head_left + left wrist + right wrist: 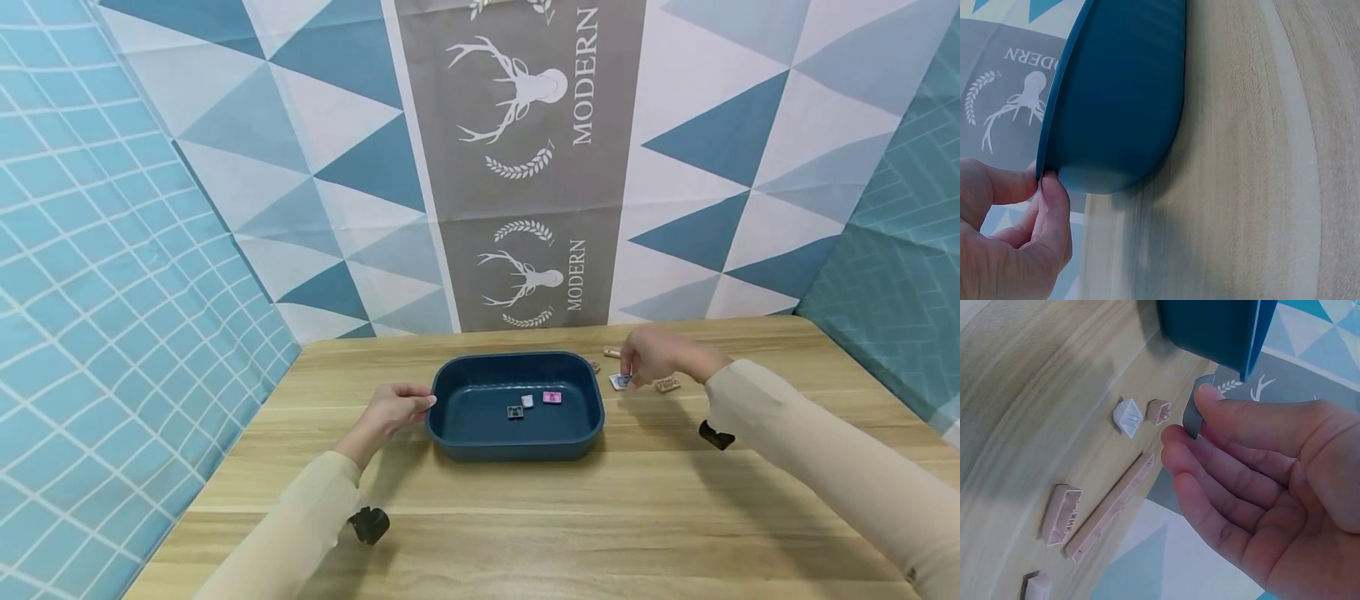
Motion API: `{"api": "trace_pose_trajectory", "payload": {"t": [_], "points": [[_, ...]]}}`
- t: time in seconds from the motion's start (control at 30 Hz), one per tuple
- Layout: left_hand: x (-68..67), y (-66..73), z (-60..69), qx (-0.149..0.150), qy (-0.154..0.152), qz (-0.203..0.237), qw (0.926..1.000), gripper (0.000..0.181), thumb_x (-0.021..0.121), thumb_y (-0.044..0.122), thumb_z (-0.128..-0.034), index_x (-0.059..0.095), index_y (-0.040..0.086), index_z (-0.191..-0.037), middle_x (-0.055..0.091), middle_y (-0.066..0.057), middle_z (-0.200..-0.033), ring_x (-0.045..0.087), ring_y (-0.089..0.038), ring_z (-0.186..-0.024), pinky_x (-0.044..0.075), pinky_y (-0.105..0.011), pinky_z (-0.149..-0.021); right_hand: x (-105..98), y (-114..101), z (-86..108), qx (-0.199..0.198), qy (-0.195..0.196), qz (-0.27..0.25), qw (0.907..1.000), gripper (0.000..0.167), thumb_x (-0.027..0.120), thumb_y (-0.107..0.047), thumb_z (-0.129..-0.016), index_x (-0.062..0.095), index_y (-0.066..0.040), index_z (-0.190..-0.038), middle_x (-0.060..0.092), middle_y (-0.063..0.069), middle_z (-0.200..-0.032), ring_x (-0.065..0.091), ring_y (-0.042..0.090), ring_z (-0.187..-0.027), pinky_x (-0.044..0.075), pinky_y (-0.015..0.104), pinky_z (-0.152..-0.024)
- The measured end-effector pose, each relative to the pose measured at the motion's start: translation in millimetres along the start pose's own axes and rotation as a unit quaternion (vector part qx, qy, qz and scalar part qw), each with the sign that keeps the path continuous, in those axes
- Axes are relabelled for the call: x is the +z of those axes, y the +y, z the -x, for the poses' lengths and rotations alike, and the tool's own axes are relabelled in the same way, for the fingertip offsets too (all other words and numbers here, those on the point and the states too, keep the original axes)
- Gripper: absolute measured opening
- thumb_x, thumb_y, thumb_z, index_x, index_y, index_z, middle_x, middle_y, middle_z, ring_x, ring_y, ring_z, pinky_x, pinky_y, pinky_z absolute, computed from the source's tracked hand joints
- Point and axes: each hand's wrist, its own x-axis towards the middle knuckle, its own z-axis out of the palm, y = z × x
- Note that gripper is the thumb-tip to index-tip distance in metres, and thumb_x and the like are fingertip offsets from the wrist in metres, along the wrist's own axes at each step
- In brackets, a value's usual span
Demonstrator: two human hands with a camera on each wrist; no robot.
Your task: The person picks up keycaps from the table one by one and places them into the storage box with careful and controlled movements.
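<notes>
My left hand (pixel 396 408) pinches the left rim of a dark blue rectangular basin (pixel 516 452) between thumb and fingers. In the left wrist view the thumb lies on one side of the basin wall (pixel 1116 94) and the fingers on the other. Inside the basin lie a black keycap (pixel 514 412), a white keycap (pixel 527 402) and a pink keycap (pixel 552 398). Right of the basin, my right hand (pixel 654 357) pinches a small grey-blue keycap (pixel 1192 414) above the table. Beneath that hand lies a white keycap (pixel 1128 417), close to a small beige keycap (pixel 1159 412).
A long beige spacebar keycap (pixel 1111 506) and a shorter beige keycap (pixel 1062 514) lie on the wooden table (pixel 517 533). Another pale keycap (pixel 1038 587) is partly cut off. Patterned cloth (pixel 345 167) hangs behind the table and along its sides.
</notes>
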Motion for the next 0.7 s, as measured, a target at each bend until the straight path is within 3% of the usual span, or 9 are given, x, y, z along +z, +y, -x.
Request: {"api": "trace_pose_trajectory", "payload": {"t": [0.27, 0.47, 0.7], "points": [[1.1, 0.5, 0.1, 0.003, 0.007, -0.013, 0.9999, 0.024, 0.064, 0.007, -0.0907, 0.063, -0.007, -0.111, 0.065, -0.014, -0.103, 0.061, -0.008, -0.076, 0.06, -0.031, -0.084, -6.0, -7.1, 0.2, 0.021, 0.011, -0.005, 0.9997, 0.008, 0.078, -0.008, -0.078, 0.07, -0.006, -0.08, 0.066, 0.004, -0.074, 0.056, 0.013, -0.064, 0.051, 0.026, -0.059], [2.2, -2.8, -1.3, 0.0, 0.003, -0.008, 1.0, 0.024, 0.065, 0.006, -0.0897, 0.063, -0.007, -0.109, 0.065, -0.013, -0.101, 0.062, -0.008, -0.075, 0.06, -0.025, -0.077, -4.1, -11.9, -1.3, 0.013, 0.011, 0.014, 0.9998, 0.008, 0.078, -0.013, -0.078, 0.071, -0.009, -0.08, 0.067, 0.002, -0.077, 0.057, 0.013, -0.068, 0.052, 0.028, -0.063], [0.9, -0.3, -0.1, 0.007, 0.003, -0.01, 0.9999, 0.022, 0.065, 0.005, -0.0895, 0.063, -0.008, -0.107, 0.066, -0.009, -0.093, 0.061, -0.007, -0.071, 0.059, -0.023, -0.072, -3.6, -16.4, -4.9, -0.002, 0.026, -0.001, 0.9997, 0.007, 0.078, -0.01, -0.078, 0.071, -0.008, -0.077, 0.068, 0.002, -0.071, 0.057, 0.01, -0.06, 0.051, 0.024, -0.057]]}}
